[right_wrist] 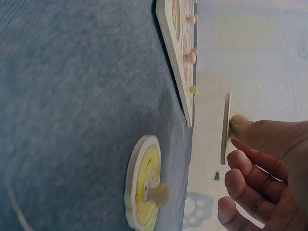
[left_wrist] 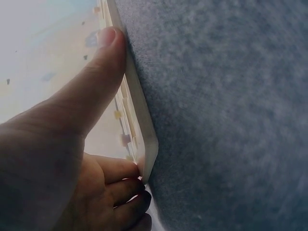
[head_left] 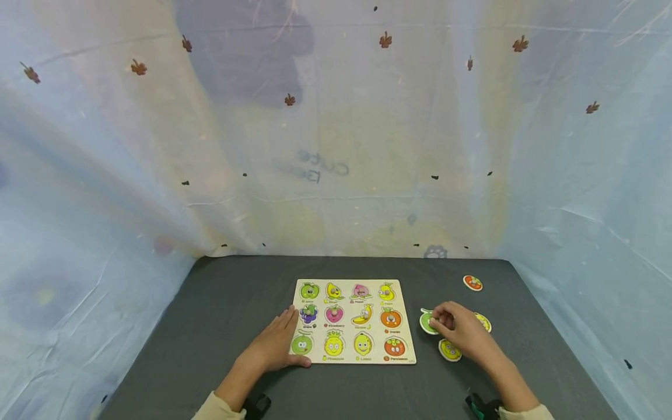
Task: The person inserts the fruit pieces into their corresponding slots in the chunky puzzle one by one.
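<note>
A wooden fruit peg puzzle board [head_left: 349, 331] lies on the dark table, its rows printed with cartoon fruits. My left hand [head_left: 274, 344] rests against its left side, fingers along that edge and the thumb [left_wrist: 98, 72] at the near edge. My right hand [head_left: 464, 331] pinches a round green fruit puzzle piece [head_left: 427, 321] between thumb and finger. In the right wrist view that piece [right_wrist: 225, 129] is edge-on, raised off the cloth; its knob is mostly hidden by the fingertips. A yellow puzzle piece [head_left: 450, 350] with a wooden knob lies below the right hand.
Another yellow piece [head_left: 483, 322] lies partly behind the right hand. Farther back is a red-orange piece [head_left: 472, 283]. The dark cloth-covered table [head_left: 231, 297] ends at a hanging patterned curtain [head_left: 346, 146]. Pegs [right_wrist: 191, 57] stand up from the board.
</note>
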Tool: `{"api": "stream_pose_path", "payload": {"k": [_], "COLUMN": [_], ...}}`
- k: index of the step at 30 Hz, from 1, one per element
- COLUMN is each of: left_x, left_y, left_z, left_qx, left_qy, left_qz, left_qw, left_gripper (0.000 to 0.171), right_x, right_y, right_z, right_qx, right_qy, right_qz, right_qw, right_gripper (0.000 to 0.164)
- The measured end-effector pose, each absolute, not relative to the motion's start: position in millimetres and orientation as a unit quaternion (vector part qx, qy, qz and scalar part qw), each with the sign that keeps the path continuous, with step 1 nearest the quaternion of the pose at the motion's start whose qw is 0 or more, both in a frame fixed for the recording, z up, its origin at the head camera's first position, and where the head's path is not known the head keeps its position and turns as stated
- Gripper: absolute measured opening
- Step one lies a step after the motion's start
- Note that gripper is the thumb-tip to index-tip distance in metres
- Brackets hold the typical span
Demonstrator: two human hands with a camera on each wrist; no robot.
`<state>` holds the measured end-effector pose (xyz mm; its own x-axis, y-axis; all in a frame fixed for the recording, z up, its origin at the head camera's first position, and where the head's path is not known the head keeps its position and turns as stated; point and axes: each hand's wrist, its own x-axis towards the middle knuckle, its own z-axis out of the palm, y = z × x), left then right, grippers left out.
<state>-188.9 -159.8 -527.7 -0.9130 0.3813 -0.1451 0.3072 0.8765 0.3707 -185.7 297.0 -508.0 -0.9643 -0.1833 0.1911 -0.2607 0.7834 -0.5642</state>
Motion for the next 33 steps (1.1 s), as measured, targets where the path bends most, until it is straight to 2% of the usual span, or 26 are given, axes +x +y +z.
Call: {"api": "stream_pose_path", "payload": {"k": [20,33], "left_x": [-190,-190], "left_y": [-160,-159], "left_z": [-526,-527], "left_qx": [0.179,0.177], "left_qy": [0.961,0.962], "left_qz": [0.176,0.173], "left_qw": [0.116,0.118], "left_gripper": [0.124,0.126], "right_x": [-201,-204], "right_y": [248,214], "right_z": [-515,-512], "right_qx": [0.157,0.225], "right_qy": [-0.935,-0.918], "right_qz": [0.315,0.324], "right_qw": [0.051,0.046], "right_gripper": [0.014,0.015]}}
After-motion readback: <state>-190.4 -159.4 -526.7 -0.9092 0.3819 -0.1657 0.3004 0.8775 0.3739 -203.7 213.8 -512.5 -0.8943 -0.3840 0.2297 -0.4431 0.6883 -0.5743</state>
